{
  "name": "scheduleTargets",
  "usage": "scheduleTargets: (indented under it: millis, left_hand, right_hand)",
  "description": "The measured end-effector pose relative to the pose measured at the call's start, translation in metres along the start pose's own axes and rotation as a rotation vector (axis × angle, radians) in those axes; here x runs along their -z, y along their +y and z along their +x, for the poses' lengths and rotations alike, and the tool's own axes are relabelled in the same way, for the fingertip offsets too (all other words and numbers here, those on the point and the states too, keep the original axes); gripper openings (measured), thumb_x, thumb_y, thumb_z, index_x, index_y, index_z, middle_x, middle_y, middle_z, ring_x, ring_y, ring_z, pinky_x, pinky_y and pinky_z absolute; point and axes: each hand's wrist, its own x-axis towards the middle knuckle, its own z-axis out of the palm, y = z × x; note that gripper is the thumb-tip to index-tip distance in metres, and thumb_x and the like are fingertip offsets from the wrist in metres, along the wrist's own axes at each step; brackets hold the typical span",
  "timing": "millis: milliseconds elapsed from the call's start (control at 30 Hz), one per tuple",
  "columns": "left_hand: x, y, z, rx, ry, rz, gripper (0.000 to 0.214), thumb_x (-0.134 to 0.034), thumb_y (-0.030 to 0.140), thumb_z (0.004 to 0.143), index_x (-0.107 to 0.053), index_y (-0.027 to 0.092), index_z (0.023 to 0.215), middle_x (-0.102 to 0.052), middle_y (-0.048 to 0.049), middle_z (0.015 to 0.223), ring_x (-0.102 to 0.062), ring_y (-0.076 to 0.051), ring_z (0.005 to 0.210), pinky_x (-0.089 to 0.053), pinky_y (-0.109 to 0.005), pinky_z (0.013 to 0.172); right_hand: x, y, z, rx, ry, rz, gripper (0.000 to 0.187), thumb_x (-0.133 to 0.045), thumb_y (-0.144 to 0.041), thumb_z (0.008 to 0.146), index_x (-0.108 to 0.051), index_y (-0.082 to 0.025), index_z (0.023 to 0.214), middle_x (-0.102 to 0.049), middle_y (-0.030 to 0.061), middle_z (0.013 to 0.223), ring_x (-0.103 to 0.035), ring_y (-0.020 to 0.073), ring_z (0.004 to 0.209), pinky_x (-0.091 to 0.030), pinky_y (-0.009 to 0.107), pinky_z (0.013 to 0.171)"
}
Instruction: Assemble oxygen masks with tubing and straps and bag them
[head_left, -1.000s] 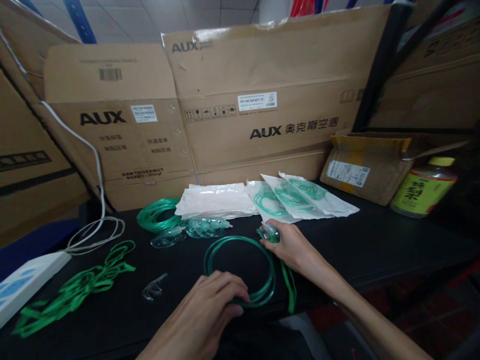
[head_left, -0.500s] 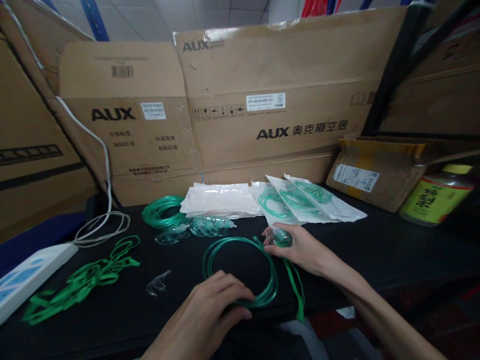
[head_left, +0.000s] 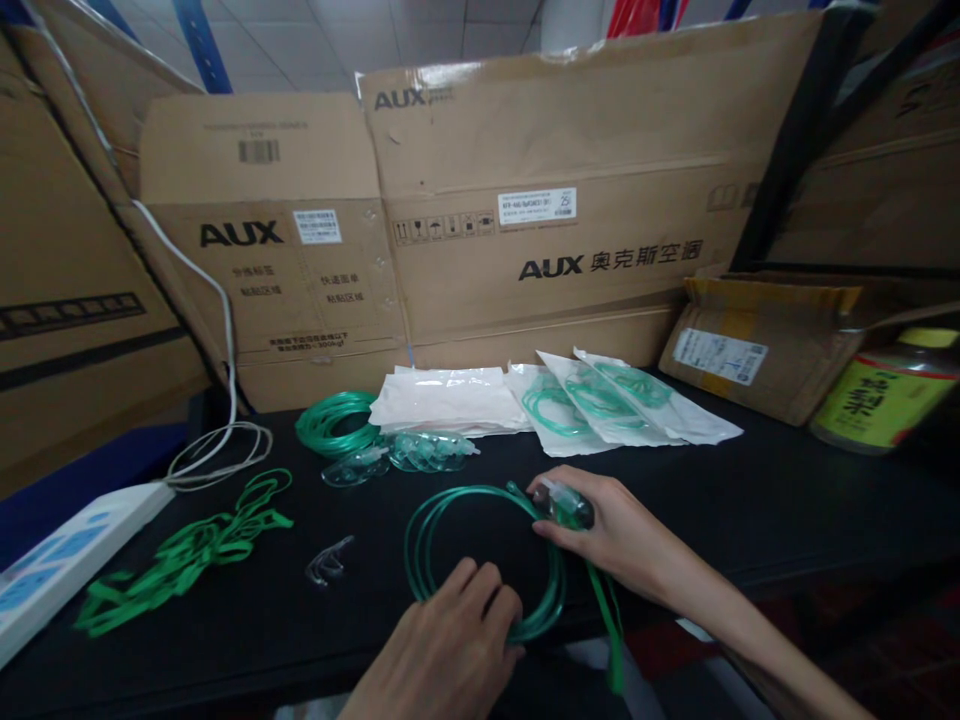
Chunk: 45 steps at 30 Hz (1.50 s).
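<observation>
A coil of green oxygen tubing (head_left: pixel 426 500) lies in several loops on the black table. My left hand (head_left: pixel 461 630) is closed over the near side of this coil, its fingers curled down so that the grip is partly hidden. Between the fingers and thumb of my right hand (head_left: pixel 619 525) is a small clear green oxygen mask (head_left: pixel 571 506), just right of the coil. From that mask a green strap (head_left: pixel 611 620) hangs over the table's front edge. One end of the tubing points up near my right fingertips.
More masks (head_left: pixel 427 452) lie beside another tubing coil (head_left: pixel 334 425). White pouches (head_left: pixel 450 400) and filled pouches (head_left: pixel 559 415) lie behind. Green straps (head_left: pixel 187 550), clear small pieces (head_left: pixel 328 562) and a power strip (head_left: pixel 82 550) are left; a carton (head_left: pixel 757 350) and bottle (head_left: pixel 881 395) right.
My right hand has come slightly nearer and right with the mask. My left hand has shifted right along the coil's near side, its fingers more curled. The view has tilted slightly.
</observation>
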Motion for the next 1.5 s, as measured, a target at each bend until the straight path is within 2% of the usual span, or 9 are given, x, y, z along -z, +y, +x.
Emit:
scheduleTargets:
  millis: [100,267,367,567,733,900,1067,1267,1500]
  left_hand:
    - [0.006,-0.003,0.000,-0.036,0.011,-0.037,0.016,-0.067,0.010,0.089,-0.069,0.018,0.102,-0.074,-0.0064,0.103,-0.071,-0.025,0.100,-0.056,-0.040,0.098]
    - [0.020,-0.017,0.001,-0.006,0.269,-0.291,0.010,-0.066,0.019,0.093,-0.070,0.023,0.101,-0.071,-0.0013,0.091,-0.070,-0.018,0.082,-0.055,-0.025,0.073]
    - [0.034,-0.024,0.006,0.023,0.406,-0.482,0.008,-0.069,0.029,0.091,-0.073,0.025,0.097,-0.073,0.0002,0.087,-0.069,-0.016,0.077,-0.051,-0.023,0.070]
    - [0.064,-0.026,0.017,0.285,0.527,-1.017,0.031,-0.073,0.049,0.084,-0.072,0.018,0.086,-0.074,-0.0013,0.072,-0.051,-0.009,0.047,-0.040,-0.021,0.046]
    - [0.043,-0.034,0.018,0.425,0.579,-1.269,0.045,-0.076,0.051,0.078,-0.069,0.014,0.102,-0.075,-0.0065,0.076,-0.058,-0.012,0.053,-0.044,-0.022,0.049]
    - [0.004,-0.049,0.010,0.521,0.440,-0.906,0.043,-0.064,0.051,0.085,-0.067,0.018,0.113,-0.075,-0.0049,0.079,-0.066,-0.020,0.062,-0.051,-0.029,0.058]
    - [-0.013,-0.057,0.006,0.576,0.502,-0.306,0.038,-0.060,0.042,0.089,-0.068,0.021,0.119,-0.069,-0.0019,0.084,-0.063,-0.019,0.063,-0.047,-0.031,0.063]
    - [-0.006,-0.058,0.000,0.526,0.408,-0.283,0.036,-0.052,0.044,0.098,-0.060,0.027,0.129,-0.069,0.0012,0.084,-0.070,-0.022,0.078,-0.050,-0.033,0.072]
    - [-0.005,-0.072,-0.029,0.193,0.422,-0.353,0.028,-0.045,0.035,0.102,-0.065,0.031,0.122,-0.071,-0.0026,0.114,-0.068,-0.021,0.107,-0.054,-0.032,0.093]
  right_hand:
    - [0.008,-0.003,-0.012,-0.001,-0.050,0.151,0.021,-0.071,-0.032,0.086,-0.071,-0.021,0.105,-0.074,0.0043,0.103,-0.068,0.0239,0.096,-0.050,0.033,0.087]
    - [0.021,-0.007,-0.023,0.035,-0.181,0.300,0.035,-0.071,-0.036,0.089,-0.068,-0.027,0.123,-0.070,0.0048,0.129,-0.063,0.0262,0.120,-0.047,0.036,0.104]
    - [0.015,-0.011,-0.015,0.089,-0.097,0.232,0.041,-0.074,-0.031,0.086,-0.067,-0.027,0.126,-0.071,0.0045,0.129,-0.063,0.0256,0.121,-0.046,0.036,0.106]
    - [0.014,-0.039,0.014,0.319,0.331,0.026,0.021,-0.067,-0.023,0.088,-0.070,-0.021,0.108,-0.078,0.0061,0.105,-0.072,0.0247,0.100,-0.052,0.033,0.092]
    - [0.031,-0.050,0.040,0.265,0.149,-0.263,0.030,-0.067,-0.019,0.083,-0.071,-0.022,0.113,-0.077,0.0068,0.099,-0.071,0.0270,0.093,-0.050,0.033,0.079]
    - [0.009,-0.033,0.065,0.237,-0.092,-0.300,0.036,-0.073,-0.014,0.075,-0.074,-0.022,0.110,-0.077,0.0076,0.094,-0.070,0.0291,0.094,-0.047,0.032,0.077]
    - [-0.007,-0.022,0.074,0.264,-0.077,-0.199,0.035,-0.071,-0.015,0.081,-0.071,-0.019,0.115,-0.073,0.0115,0.120,-0.066,0.0284,0.112,-0.046,0.035,0.096]
    - [0.025,-0.019,0.054,0.189,-0.036,-0.055,0.028,-0.074,-0.039,0.083,-0.069,-0.019,0.103,-0.073,0.0048,0.096,-0.069,0.0249,0.088,-0.053,0.036,0.082]
    - [0.046,-0.017,0.000,-0.232,-0.227,0.367,0.041,-0.076,-0.049,0.081,-0.061,-0.022,0.108,-0.059,-0.0052,0.070,-0.047,0.0091,0.042,-0.042,0.023,0.040]
